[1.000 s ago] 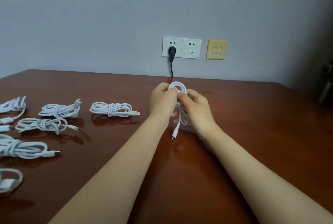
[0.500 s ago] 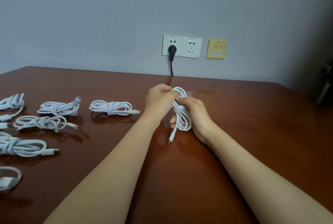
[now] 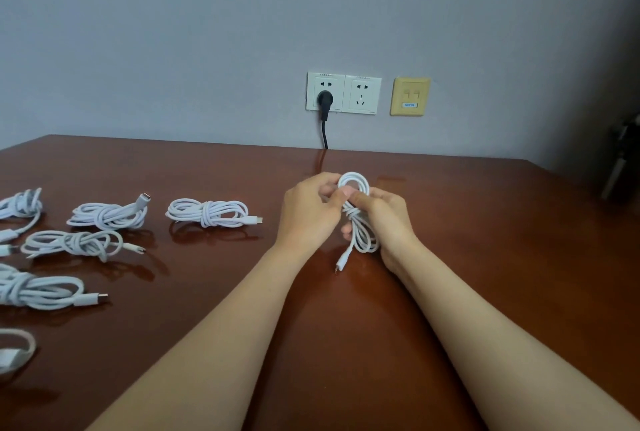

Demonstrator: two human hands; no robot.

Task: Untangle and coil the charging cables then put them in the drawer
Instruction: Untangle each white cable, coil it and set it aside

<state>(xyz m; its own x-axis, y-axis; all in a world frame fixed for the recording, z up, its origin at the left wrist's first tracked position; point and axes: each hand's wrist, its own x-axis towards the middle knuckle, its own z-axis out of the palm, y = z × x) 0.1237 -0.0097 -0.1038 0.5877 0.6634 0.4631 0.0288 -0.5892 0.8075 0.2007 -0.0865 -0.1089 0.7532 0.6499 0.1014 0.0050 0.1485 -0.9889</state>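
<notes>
A white charging cable point(image 3: 360, 236) wound into a coil is held upright above the brown table point(image 3: 485, 257). My left hand point(image 3: 308, 212) pinches the upper loop from the left. My right hand point(image 3: 388, 219) grips the wrapped middle of the coil from the right. One plug end point(image 3: 341, 264) hangs down and nearly touches the table. Several other coiled white cables lie on the left side of the table, the nearest one point(image 3: 211, 212) just left of my left hand. No drawer is in view.
A black plug point(image 3: 325, 99) sits in a white wall socket behind the table, its cord dropping to the table's far edge. A beige wall plate point(image 3: 410, 96) is to its right. A dark object point(image 3: 623, 160) stands at the far right edge.
The view shifted slightly. My hands kept the coil in about the same place, with the fingers re-gripping around the top loop and the wrapped middle.
</notes>
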